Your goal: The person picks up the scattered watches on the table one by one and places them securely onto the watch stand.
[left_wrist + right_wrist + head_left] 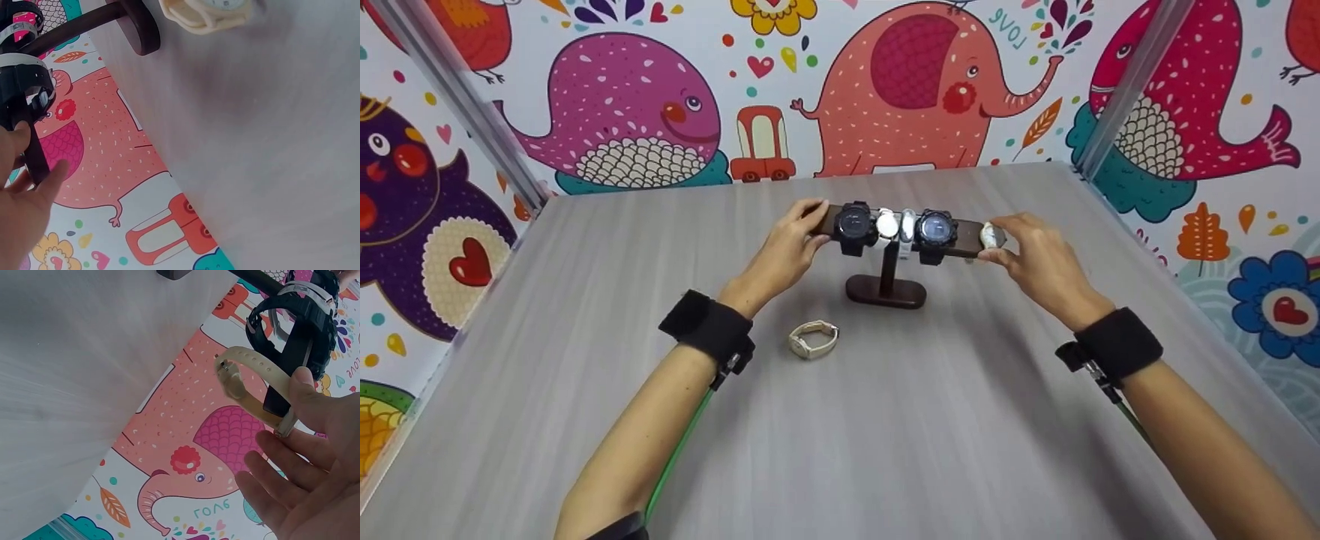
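Observation:
A dark brown T-shaped watch stand (886,292) stands on the table, several watches strapped along its crossbar. My left hand (786,251) grips the bar's left end between thumb and fingers, beside a black watch (853,222). At the other end, my right hand (1046,259) pinches a cream watch (256,363), whose strap loops around the bar's tip. Between them sit a white-faced watch (887,223), a slim silver-white one (907,225) and a second black watch (937,227). Another cream watch (814,340) lies buckled on the table, nearer to me.
The grey wood-grain table (840,450) meets cartoon-printed walls (765,67) at the back and sides. Metal corner posts (1136,82) rise at the rear. Each wrist wears a black band (1119,345) with a green cable running back along the forearm.

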A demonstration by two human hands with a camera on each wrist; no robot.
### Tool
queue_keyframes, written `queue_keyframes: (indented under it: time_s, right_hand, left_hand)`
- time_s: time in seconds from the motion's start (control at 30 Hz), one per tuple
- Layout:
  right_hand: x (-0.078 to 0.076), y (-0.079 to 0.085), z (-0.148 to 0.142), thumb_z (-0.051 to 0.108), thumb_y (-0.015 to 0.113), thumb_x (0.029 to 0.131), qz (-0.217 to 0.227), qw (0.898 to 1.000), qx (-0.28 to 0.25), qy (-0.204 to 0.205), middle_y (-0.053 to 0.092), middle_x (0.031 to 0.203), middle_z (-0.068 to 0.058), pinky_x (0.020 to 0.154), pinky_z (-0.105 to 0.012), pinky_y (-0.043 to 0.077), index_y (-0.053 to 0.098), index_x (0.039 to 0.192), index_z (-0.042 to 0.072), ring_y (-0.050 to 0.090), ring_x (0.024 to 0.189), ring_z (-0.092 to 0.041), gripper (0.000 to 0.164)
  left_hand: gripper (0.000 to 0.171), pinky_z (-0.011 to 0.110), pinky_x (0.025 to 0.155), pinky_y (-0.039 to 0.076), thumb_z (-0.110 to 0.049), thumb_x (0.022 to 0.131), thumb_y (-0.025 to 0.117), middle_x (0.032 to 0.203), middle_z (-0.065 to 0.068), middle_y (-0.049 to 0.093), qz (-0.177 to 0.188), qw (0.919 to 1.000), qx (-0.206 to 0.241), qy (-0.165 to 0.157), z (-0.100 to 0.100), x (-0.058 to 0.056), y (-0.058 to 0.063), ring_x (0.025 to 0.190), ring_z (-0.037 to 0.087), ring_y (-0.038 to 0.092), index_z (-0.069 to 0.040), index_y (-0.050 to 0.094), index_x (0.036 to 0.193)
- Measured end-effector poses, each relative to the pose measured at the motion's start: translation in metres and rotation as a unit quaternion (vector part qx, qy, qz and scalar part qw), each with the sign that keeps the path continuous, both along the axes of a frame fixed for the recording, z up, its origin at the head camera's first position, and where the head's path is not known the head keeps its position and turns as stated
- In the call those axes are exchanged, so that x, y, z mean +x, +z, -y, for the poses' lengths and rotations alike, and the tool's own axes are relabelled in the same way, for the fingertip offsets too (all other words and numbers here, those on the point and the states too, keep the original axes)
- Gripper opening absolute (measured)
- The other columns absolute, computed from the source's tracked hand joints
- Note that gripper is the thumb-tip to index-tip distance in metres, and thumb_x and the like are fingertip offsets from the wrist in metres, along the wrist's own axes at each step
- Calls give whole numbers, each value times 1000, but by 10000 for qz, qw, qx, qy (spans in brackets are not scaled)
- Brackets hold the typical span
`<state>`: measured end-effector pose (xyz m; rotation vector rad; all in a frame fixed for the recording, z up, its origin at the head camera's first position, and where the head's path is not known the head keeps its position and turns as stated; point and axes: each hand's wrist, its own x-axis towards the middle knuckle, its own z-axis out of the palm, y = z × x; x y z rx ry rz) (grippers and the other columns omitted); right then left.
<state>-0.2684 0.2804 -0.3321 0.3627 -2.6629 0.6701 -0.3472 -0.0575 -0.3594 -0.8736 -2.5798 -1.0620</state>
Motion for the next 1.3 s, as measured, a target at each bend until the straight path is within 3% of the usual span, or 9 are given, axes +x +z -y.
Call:
queue_keyframes:
  time_s: [0.3, 1.3]
  right_hand:
    - [1, -3, 1, 17, 77, 86, -151, 9998, 49, 79, 65, 125, -28, 101, -60, 49, 65, 124, -7, 60, 119, -44, 46]
    - [-7, -8, 15, 17, 81, 81, -586, 9977, 159, 290, 67, 116, -25, 93, -53, 56, 68, 120, -7, 65, 106, -38, 47]
  left_hand:
    - [50, 39, 114, 45, -7, 99, 60, 149, 19, 48, 23, 9999, 120, -16, 0, -1, -2, 137, 34, 50, 2, 47, 146]
    - [49, 41, 112, 47, -7, 98, 61, 147, 20, 50, -138, 9998, 120, -17, 1, 0, -2, 135, 35, 53, 4, 48, 145]
